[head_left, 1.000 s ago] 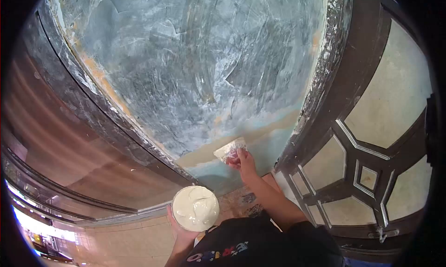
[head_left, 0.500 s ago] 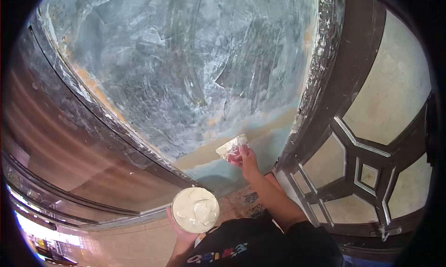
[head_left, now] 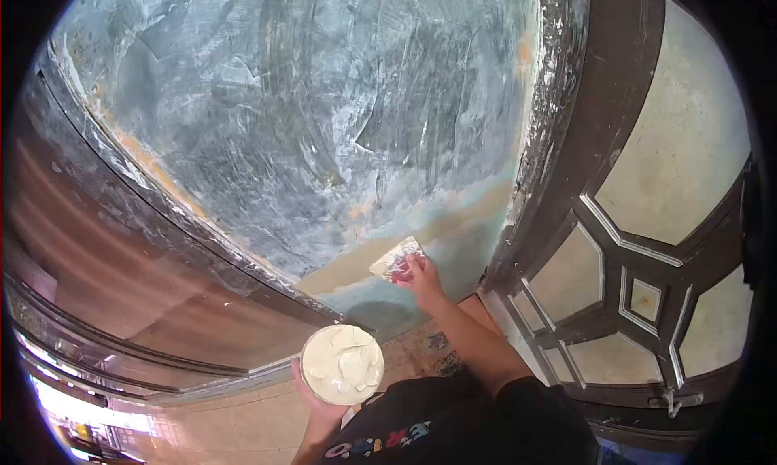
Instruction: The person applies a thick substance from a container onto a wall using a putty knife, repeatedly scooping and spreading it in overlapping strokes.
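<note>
My left hand [head_left: 319, 402] is wrapped round the side of a round tub of putty [head_left: 342, 365], its thick cream-coloured filling swirled on top. In my right hand [head_left: 423, 282] is a putty knife [head_left: 396, 259], a wide flat scraper smeared with pale putty and showing some red. Its blade overlaps a tan band low on the wall [head_left: 267, 101]. Above that band the wall is grey-blue with streaky white patches; below it is pale green. My right thumb presses on the blade's near face.
A dark door [head_left: 583, 335] with pale panels and a handle stands at the right. Paint-spotted dark frames edge the wall on both sides. At the left is a glossy brown panel [head_left: 129, 246], with a tiled floor [head_left: 227, 428] below.
The view has shifted slightly, so the wall sits further left. My right hand with the putty knife appears a little further left and tilted slightly differently. The tub has barely moved.
</note>
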Available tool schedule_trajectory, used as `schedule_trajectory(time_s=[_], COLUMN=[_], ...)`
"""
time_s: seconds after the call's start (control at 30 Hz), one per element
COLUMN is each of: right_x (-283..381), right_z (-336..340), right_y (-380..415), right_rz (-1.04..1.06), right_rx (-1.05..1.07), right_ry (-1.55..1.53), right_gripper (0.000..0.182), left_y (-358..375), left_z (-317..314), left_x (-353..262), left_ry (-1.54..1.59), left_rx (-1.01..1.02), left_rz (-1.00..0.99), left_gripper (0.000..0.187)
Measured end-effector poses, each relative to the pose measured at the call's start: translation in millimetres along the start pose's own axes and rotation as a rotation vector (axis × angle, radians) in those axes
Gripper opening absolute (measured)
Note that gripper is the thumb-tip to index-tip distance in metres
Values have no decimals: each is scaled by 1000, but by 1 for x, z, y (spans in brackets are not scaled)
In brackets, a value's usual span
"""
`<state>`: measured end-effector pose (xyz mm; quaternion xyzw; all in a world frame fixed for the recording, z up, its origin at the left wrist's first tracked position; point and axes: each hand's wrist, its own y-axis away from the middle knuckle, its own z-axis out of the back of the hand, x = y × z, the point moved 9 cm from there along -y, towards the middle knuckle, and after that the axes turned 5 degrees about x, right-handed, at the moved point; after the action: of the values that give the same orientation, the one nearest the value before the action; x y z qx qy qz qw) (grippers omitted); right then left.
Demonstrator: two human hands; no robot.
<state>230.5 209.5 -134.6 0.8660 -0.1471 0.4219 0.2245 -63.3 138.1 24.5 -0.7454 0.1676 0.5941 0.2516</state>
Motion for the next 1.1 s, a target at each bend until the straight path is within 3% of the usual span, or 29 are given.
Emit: schedule_trajectory(time_s=[0.1,0.17,0.3,0.33,0.47,0.53,0.57,0.63,0.67,0.83,0.87,0.9,0.97,1.0,1.1], right_x=[-45,-58,-8,8,24,-2,-16,-18,-16,55,67,74,45,28,25], right_z=[52,71,36,27,42,75,91,97,97,69,69,70,112,124,130], right_y=[-11,1,4,-1,-16,-17,-13,-7,-7,-15,-17,-19,-36,-33,-16], right_rz=[-48,-175,-59,-4,87,36,-17,-67,-55,31,62,92,68,-14,-97], right_rx=[-58,-150,-65,-31,-112,-118,-123,-120,-119,-82,-76,-70,-108,-91,-126], right_ry=[-30,4,-33,-21,-12,-2,10,21,1,-36,-22,-8,75,34,-44], right_gripper=[30,30,32,33,31,31,30,30,30,30,31,31,31,30,26], left_y=[-2,-5,10,-8,6,1,-2,-8,-9,-8,-12,-23,-28,-27,-35], left_z=[3,3,-7,-12,26,-7,-10,-3,-4,-18,-20,-9,-33,-38,-56], left_x=[3,-6,-20,-5,41,-8,-12,49,51,-2,-2,14,51,48,10], left_ry=[-54,-212,-522,22,-139,-497,-496,722,722,-664,-661,-65,1117,1118,95], left_rx=[-25,-49,-114,32,-86,-71,-69,-224,-223,-127,-127,-162,-197,-198,-23], left_rz=[24,-145,-451,22,16,-296,-296,316,315,-333,-334,-142,268,268,17], left_gripper=[87,79,82,81,95,82,82,86,86,79,79,82,109,109,101])
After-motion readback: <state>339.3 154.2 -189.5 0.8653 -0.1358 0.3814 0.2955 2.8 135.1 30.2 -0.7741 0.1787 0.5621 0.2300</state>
